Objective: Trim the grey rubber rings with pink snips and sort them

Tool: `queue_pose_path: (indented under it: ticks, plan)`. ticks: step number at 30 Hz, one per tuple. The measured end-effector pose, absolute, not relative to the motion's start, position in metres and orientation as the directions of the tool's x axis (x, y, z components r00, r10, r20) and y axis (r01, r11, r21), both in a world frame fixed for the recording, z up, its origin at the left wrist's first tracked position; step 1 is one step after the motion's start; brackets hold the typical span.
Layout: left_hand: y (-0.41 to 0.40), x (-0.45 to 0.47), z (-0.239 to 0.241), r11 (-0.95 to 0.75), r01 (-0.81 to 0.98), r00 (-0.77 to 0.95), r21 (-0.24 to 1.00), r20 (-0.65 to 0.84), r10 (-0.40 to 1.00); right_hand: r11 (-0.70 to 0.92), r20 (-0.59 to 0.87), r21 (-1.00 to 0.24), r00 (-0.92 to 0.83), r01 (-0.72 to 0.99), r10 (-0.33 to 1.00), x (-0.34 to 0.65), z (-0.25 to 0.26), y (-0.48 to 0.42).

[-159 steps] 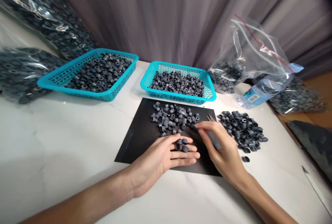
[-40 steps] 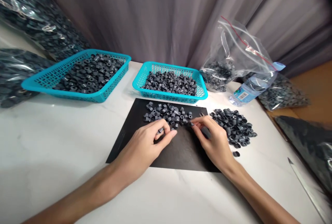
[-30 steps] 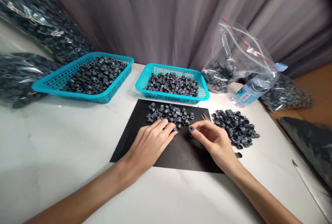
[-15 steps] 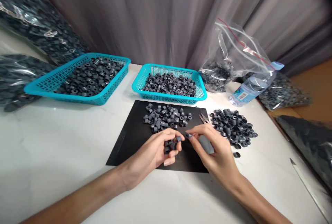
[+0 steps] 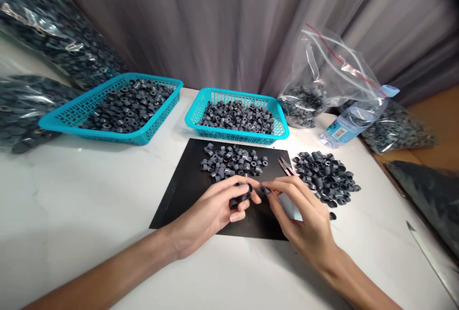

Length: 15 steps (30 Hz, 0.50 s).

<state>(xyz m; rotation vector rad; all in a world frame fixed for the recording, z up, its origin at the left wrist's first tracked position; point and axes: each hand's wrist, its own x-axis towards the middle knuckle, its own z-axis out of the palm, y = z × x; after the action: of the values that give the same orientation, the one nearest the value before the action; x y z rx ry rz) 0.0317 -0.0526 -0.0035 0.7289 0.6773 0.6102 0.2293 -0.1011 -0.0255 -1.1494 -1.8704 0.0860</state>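
The left hand (image 5: 211,207) has curled its grip further around several rings (image 5: 239,202), apparently securing them, while the right hand (image 5: 308,202) pinches a single ring (image 5: 265,189).

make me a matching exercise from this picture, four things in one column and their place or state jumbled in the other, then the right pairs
Column one
1. clear plastic bottle with a blue label
2. left bare hand
3. black rectangular mat
4. right bare hand

Column two
A. pinching a single dark grey ring
B. beneath a loose pile of grey rings
C. beside a clear zip bag with a red strip
D. curled around several dark rings

Pairs: 1-C, 2-D, 3-B, 4-A
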Motion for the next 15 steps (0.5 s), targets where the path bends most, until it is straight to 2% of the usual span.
queue_pose_path:
  ticks: [9, 15]
  plan:
    - [-0.053, 0.03, -0.002, 0.593, -0.248, 0.665, 0.766, -0.31, 0.679, 0.537, 0.708, -0.411, -0.113, 0.736, 0.697, 0.235, -0.024, -0.1]
    - [-0.053, 0.03, -0.002, 0.6, -0.251, 0.663, 0.76, -0.316, 0.678, 0.574, 0.724, -0.24, -0.249, 0.783, 0.643, 0.244, -0.028, -0.103]
